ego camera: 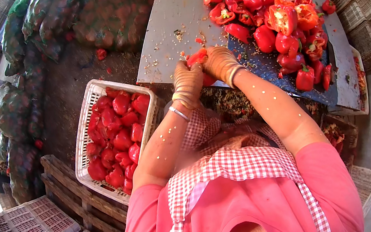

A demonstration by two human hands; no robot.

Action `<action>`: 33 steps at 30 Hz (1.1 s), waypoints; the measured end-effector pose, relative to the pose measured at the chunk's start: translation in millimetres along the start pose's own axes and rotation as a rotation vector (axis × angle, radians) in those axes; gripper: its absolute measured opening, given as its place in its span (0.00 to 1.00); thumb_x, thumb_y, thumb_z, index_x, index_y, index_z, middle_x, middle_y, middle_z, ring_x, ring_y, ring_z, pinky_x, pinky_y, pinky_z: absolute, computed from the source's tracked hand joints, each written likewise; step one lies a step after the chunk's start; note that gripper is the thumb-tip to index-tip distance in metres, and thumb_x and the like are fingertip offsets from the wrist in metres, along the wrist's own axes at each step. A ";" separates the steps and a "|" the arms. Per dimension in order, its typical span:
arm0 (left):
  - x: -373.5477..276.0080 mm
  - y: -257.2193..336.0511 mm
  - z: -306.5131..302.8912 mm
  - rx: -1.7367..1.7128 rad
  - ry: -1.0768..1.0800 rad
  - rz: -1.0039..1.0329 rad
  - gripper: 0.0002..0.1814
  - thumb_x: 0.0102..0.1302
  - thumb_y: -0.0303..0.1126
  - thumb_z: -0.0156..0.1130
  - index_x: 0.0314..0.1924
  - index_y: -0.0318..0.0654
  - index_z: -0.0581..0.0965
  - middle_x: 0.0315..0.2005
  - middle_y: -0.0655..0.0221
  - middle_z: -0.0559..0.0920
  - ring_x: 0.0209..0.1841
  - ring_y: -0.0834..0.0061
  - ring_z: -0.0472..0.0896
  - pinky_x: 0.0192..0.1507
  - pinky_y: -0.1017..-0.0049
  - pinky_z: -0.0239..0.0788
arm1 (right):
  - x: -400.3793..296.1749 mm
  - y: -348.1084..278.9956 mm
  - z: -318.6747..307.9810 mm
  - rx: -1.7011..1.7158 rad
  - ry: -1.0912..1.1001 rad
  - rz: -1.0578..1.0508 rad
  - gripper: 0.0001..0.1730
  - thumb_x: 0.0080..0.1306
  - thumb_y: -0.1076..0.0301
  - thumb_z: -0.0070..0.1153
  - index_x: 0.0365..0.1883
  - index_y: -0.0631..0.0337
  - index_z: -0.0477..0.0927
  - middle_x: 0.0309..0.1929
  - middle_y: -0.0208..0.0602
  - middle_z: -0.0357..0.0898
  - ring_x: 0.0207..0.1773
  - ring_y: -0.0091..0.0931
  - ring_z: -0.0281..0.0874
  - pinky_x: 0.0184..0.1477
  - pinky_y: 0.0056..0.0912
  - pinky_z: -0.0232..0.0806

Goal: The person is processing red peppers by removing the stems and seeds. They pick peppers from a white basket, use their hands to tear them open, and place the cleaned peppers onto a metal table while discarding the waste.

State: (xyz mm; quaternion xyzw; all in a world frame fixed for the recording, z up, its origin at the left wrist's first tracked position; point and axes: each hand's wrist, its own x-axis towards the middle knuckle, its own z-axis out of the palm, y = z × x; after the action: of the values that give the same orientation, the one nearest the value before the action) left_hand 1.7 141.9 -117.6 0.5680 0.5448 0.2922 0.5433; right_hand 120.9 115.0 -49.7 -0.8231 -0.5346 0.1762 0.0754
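Both my hands wear striped, soiled work gloves and meet at the near edge of the metal table (165, 41). My left hand (186, 80) and my right hand (220, 62) grip a red bell pepper piece (197, 57) between them. More red pepper flesh (208, 79) shows below the fingers, partly hidden. To the right, a heap of red bell peppers (264, 36), several cut open with pale seeds showing, lies partly on a blue sheet (254, 62). Left of my left arm, a white plastic crate (82, 153) holds many red peppers (113, 128).
Seeds and scraps (178, 35) litter the tabletop. Mesh sacks of peppers (116, 20) stand at the back left. A wooden pallet (81, 198) and plastic crates (34, 228) are at lower left. Stacked crates (354, 15) line the right side. Pepper waste (231, 102) lies beneath the table edge.
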 end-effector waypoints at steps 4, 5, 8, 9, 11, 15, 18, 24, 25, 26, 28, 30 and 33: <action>-13.7 -7.9 -20.9 -0.089 -0.052 -0.070 0.25 0.57 0.38 0.61 0.51 0.28 0.74 0.34 0.55 0.83 0.35 0.68 0.81 0.40 0.69 0.73 | -28.3 13.1 0.0 0.260 0.088 0.006 0.25 0.52 0.51 0.59 0.38 0.66 0.81 0.40 0.56 0.81 0.46 0.47 0.79 0.50 0.41 0.71; -18.9 -9.1 -20.8 -0.087 -0.068 -0.047 0.25 0.57 0.38 0.61 0.50 0.28 0.74 0.34 0.56 0.82 0.34 0.68 0.81 0.39 0.69 0.73 | -35.1 16.9 2.7 0.304 0.116 0.005 0.25 0.52 0.51 0.59 0.38 0.66 0.81 0.40 0.56 0.81 0.45 0.47 0.79 0.50 0.41 0.71; -41.7 1.6 -21.2 -0.072 -0.105 -0.004 0.24 0.55 0.37 0.62 0.49 0.28 0.74 0.31 0.58 0.82 0.32 0.68 0.80 0.36 0.70 0.73 | -55.6 25.8 1.9 0.421 0.140 0.004 0.23 0.52 0.53 0.62 0.36 0.66 0.81 0.37 0.55 0.81 0.44 0.47 0.79 0.47 0.41 0.71; -49.3 7.2 -20.6 -0.064 -0.110 -0.011 0.24 0.55 0.37 0.63 0.48 0.28 0.74 0.31 0.58 0.82 0.31 0.69 0.80 0.35 0.70 0.72 | -61.2 29.5 2.9 0.440 0.148 0.010 0.23 0.51 0.54 0.63 0.36 0.66 0.80 0.36 0.55 0.81 0.44 0.47 0.79 0.47 0.41 0.71; -59.7 11.2 -16.2 -0.079 -0.130 -0.014 0.24 0.54 0.36 0.63 0.48 0.28 0.75 0.31 0.59 0.82 0.31 0.71 0.79 0.33 0.70 0.72 | -69.9 36.0 11.0 0.330 0.356 -0.050 0.22 0.54 0.55 0.64 0.36 0.66 0.79 0.34 0.53 0.82 0.42 0.46 0.80 0.46 0.43 0.71; -82.8 31.1 -7.0 -0.220 -0.184 -0.061 0.21 0.55 0.33 0.62 0.48 0.29 0.75 0.32 0.61 0.82 0.30 0.73 0.79 0.32 0.72 0.72 | -85.0 55.9 5.0 0.443 0.582 -0.013 0.18 0.58 0.58 0.62 0.39 0.64 0.78 0.33 0.50 0.82 0.41 0.46 0.80 0.45 0.45 0.70; -95.7 43.0 2.3 -0.401 -0.260 -0.042 0.19 0.57 0.31 0.61 0.48 0.29 0.75 0.33 0.64 0.82 0.31 0.75 0.79 0.33 0.74 0.72 | -106.0 69.8 -19.0 0.700 0.560 0.090 0.18 0.60 0.62 0.60 0.44 0.63 0.76 0.35 0.51 0.81 0.39 0.43 0.80 0.42 0.44 0.71; -118.4 45.4 23.7 -0.602 -0.448 -0.156 0.14 0.59 0.29 0.59 0.46 0.35 0.77 0.28 0.69 0.81 0.25 0.75 0.80 0.23 0.76 0.72 | -131.0 172.3 -31.5 0.038 1.120 0.108 0.12 0.61 0.59 0.58 0.37 0.57 0.75 0.31 0.46 0.78 0.33 0.45 0.78 0.36 0.47 0.70; -119.6 45.8 21.5 -0.547 -0.458 -0.198 0.14 0.59 0.29 0.59 0.45 0.34 0.77 0.28 0.69 0.80 0.25 0.76 0.78 0.24 0.76 0.70 | -142.2 208.6 -38.1 -0.089 1.174 0.178 0.13 0.63 0.57 0.56 0.37 0.57 0.75 0.30 0.45 0.78 0.32 0.44 0.78 0.35 0.47 0.69; -120.7 49.3 13.6 -0.494 -0.470 -0.244 0.13 0.58 0.29 0.59 0.44 0.33 0.77 0.28 0.69 0.80 0.25 0.77 0.77 0.25 0.76 0.69 | -168.5 238.6 -50.9 -0.171 1.221 0.190 0.14 0.64 0.55 0.54 0.38 0.57 0.75 0.31 0.46 0.78 0.33 0.44 0.78 0.35 0.46 0.69; -117.9 51.8 -3.6 -0.368 -0.528 -0.303 0.13 0.57 0.31 0.61 0.42 0.34 0.77 0.26 0.70 0.79 0.24 0.78 0.74 0.23 0.77 0.65 | -228.5 284.6 -73.4 -0.237 0.998 0.536 0.16 0.64 0.61 0.54 0.47 0.59 0.73 0.36 0.53 0.78 0.42 0.45 0.79 0.44 0.50 0.70; -123.4 50.9 4.5 -0.414 -0.468 -0.261 0.15 0.57 0.32 0.63 0.44 0.34 0.76 0.28 0.69 0.79 0.25 0.78 0.74 0.24 0.77 0.65 | -263.3 293.7 -69.6 -0.524 0.986 0.775 0.20 0.63 0.63 0.55 0.53 0.57 0.74 0.37 0.52 0.80 0.41 0.46 0.80 0.45 0.48 0.71; -120.4 29.8 24.4 -0.337 -0.367 -0.142 0.21 0.55 0.33 0.66 0.47 0.32 0.74 0.32 0.64 0.81 0.30 0.73 0.79 0.31 0.74 0.71 | -251.4 212.9 -72.8 0.102 0.901 0.358 0.20 0.63 0.59 0.59 0.51 0.58 0.77 0.38 0.45 0.82 0.38 0.40 0.81 0.41 0.43 0.72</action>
State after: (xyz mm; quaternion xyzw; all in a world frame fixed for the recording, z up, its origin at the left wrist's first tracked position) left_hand 4.8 27.3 -64.3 0.4731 0.4193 0.2323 0.7392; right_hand 237.5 -197.0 3.9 -0.8918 -0.2895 -0.1613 0.3080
